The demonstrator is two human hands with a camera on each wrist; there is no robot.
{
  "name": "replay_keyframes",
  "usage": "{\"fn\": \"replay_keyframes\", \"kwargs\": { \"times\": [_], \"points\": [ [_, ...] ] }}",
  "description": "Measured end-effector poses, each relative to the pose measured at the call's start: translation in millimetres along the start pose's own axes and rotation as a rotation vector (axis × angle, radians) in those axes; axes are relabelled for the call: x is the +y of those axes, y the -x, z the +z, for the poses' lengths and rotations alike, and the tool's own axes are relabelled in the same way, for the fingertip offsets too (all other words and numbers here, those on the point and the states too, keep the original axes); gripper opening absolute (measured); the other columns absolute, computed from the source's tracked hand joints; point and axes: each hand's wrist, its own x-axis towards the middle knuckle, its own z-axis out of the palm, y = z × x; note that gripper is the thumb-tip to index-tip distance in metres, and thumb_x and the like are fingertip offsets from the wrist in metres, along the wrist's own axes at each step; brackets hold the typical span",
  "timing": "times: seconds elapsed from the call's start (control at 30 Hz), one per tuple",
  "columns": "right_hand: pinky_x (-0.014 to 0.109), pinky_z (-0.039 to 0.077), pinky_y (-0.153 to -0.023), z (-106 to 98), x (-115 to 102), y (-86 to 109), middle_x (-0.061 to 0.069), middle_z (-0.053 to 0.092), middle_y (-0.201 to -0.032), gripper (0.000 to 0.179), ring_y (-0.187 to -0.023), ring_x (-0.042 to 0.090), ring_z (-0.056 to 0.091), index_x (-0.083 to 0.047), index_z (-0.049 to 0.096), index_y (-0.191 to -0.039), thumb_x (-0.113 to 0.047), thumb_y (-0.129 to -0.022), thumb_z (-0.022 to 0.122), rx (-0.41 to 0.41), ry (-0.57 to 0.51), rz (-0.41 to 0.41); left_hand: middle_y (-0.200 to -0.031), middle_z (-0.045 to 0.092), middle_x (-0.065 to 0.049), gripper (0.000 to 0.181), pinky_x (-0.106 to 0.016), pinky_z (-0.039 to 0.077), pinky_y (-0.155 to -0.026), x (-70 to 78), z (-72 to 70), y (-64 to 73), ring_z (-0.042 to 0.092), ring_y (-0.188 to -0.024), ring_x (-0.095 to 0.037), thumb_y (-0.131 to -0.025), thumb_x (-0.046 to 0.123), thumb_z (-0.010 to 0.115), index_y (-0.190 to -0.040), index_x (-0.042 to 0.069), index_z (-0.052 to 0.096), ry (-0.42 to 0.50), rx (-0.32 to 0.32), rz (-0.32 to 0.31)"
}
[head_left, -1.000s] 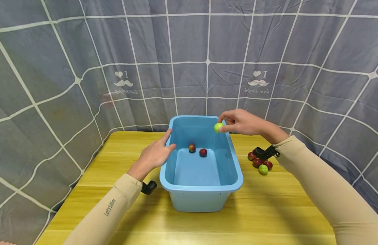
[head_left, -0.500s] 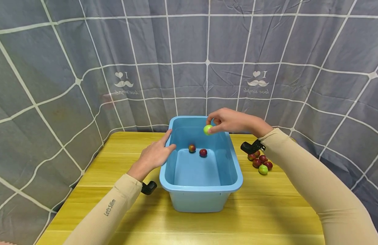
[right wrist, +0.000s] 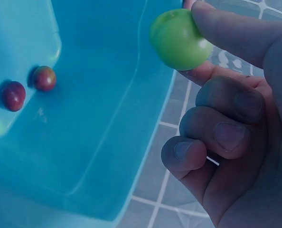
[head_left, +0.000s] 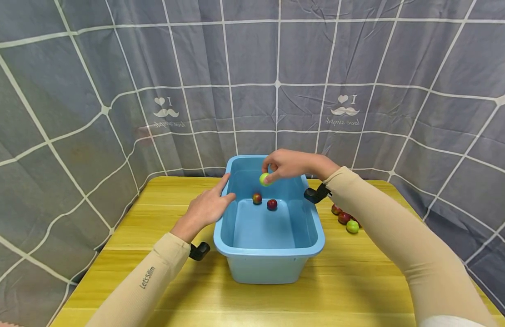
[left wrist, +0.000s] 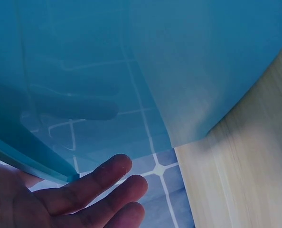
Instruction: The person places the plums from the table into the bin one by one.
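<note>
My right hand [head_left: 291, 163] hangs over the far part of a blue plastic tub [head_left: 268, 252], pinching a small, glossy, plum-like green fruit [head_left: 264, 180] between thumb and fingertips. In the right wrist view, the green fruit [right wrist: 179, 40] is clear of the tub wall, and the other fingers are curled into the palm. Two red plums [head_left: 272, 205] lie apart on the tub floor. My left hand [head_left: 207, 204] rests on the tub's left rim, thumb over the inner edge; its fingers [left wrist: 91, 187] extend loosely along the outside in the left wrist view.
To the right of the tub, several red plums [head_left: 344, 218] and another green fruit [head_left: 352, 226] sit together on the wooden table [head_left: 350, 277]; my right forearm partly hides them. A grey checked curtain [head_left: 252, 54] hangs behind the table.
My right hand has moved left and slightly down, carrying the green fruit from the tub's right rim to above its inside. My left hand has stayed on the rim.
</note>
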Motion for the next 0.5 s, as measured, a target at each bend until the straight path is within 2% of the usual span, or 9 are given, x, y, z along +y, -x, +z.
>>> {"fn": "replay_keyframes", "kwargs": {
  "times": [0.1, 0.33, 0.5],
  "points": [
    [0.032, 0.035, -0.063, 3.1, 0.3, -7.7, -0.003, 0.033, -0.062, 0.024, -0.057, 0.014, 0.033, -0.014, 0.069, -0.105, -0.036, -0.095, 0.069, -0.019, 0.008, 0.012, -0.133, 0.063, -0.014, 0.073, -0.037, 0.045, -0.059, -0.3, 0.4, -0.2, 0.063, -0.087, -0.027, -0.099, 0.053, 0.040, -0.163, 0.037, 0.010, -0.001, -0.001, -0.002],
    [0.031, 0.038, -0.063, 9.5, 0.9, -25.4, -0.002, 0.040, -0.065, 0.028, -0.060, 0.014, 0.040, -0.013, 0.070, -0.109, -0.037, -0.095, 0.069, -0.050, 0.052, 0.047, -0.104, 0.066, -0.009, 0.072, -0.037, 0.043, -0.059, -0.5, 0.7, -0.5, 0.062, -0.080, -0.024, -0.099, 0.054, 0.039, -0.163, 0.038, 0.009, -0.001, -0.008, -0.005],
    [0.031, 0.040, -0.067, 13.7, 0.6, -36.7, 0.000, 0.052, -0.079, 0.028, -0.070, 0.014, 0.047, -0.014, 0.070, -0.112, -0.036, -0.096, 0.069, -0.085, 0.083, 0.064, -0.104, 0.066, -0.010, 0.072, -0.037, 0.044, -0.061, -0.9, 0.5, -0.7, 0.062, -0.081, -0.025, -0.099, 0.054, 0.039, -0.163, 0.039, 0.008, -0.002, -0.012, -0.009]
  ]
}}
